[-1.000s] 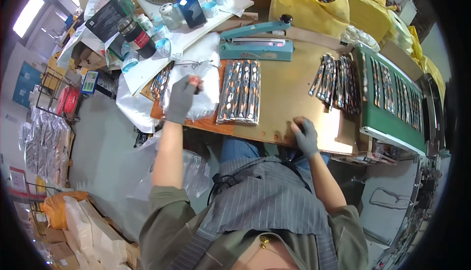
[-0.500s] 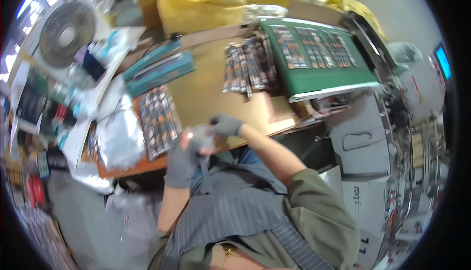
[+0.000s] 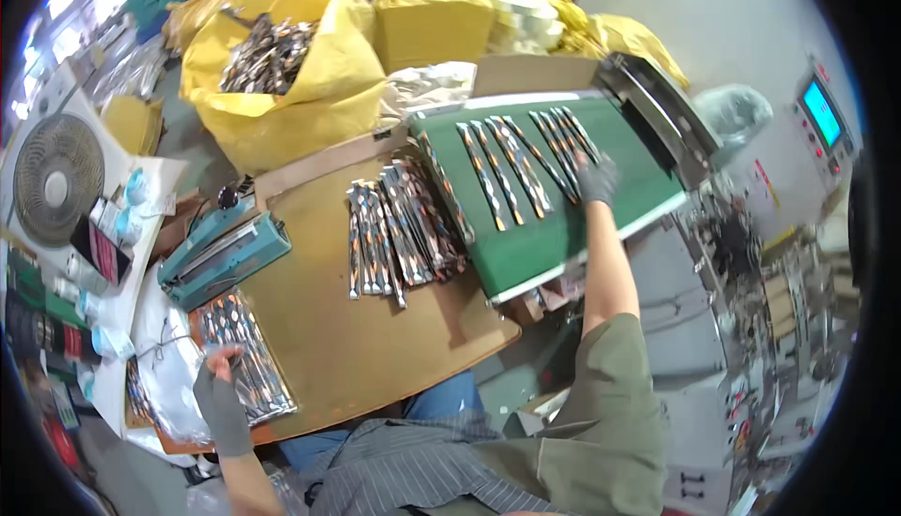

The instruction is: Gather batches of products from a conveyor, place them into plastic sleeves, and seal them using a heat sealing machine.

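slim packets point(image 3: 522, 167) | dark, orange-white patterned | flat, side by side on green belt point(image 3: 511, 261)

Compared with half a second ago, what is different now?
The hands have parted. The right hand moved forward and right, to the slim packets on the green conveyor belt; the left hand moved left, beside the packet bundle. Whether either holds anything is unclear. The teal heat sealer and loose packet pile stayed.
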